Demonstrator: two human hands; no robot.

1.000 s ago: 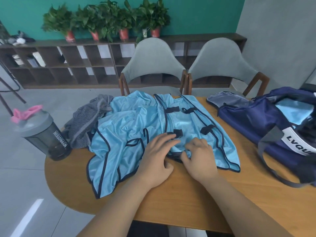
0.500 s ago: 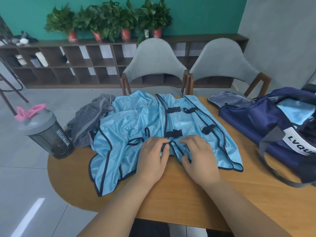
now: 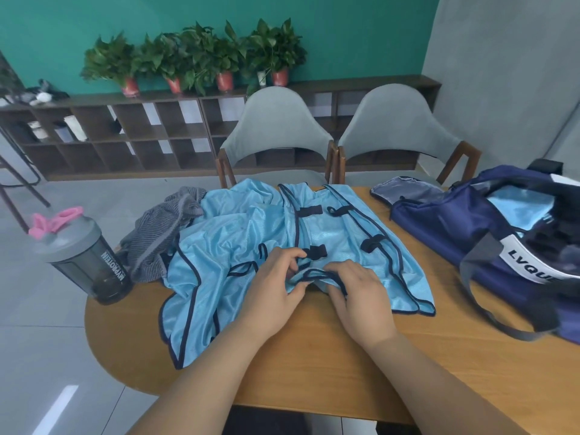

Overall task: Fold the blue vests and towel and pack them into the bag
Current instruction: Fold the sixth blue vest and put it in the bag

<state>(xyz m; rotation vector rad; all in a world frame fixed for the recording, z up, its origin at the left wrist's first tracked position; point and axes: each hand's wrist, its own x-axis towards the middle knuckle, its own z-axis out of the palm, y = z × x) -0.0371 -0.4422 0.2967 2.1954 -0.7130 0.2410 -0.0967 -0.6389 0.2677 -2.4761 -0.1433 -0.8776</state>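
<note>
A heap of light blue vests (image 3: 251, 233) with dark navy trim and black straps lies spread over the middle of the wooden table (image 3: 314, 365). My left hand (image 3: 276, 284) and my right hand (image 3: 361, 293) sit side by side at the vests' near edge, both pinching the navy-trimmed hem, which is lifted into a small arch between them. A crumpled grey striped towel (image 3: 163, 233) lies at the vests' left. The navy bag (image 3: 489, 240) stands open at the right, with blue fabric showing inside.
A grey shaker bottle (image 3: 84, 259) with a pink lid loop stands at the table's left edge. Two grey chairs (image 3: 276, 136) are pushed in on the far side. A low shelf with potted plants (image 3: 194, 58) runs along the back wall.
Both hands slid back from the strap area to the near hem, and their fingers curled onto the trimmed edge and raised it slightly.
</note>
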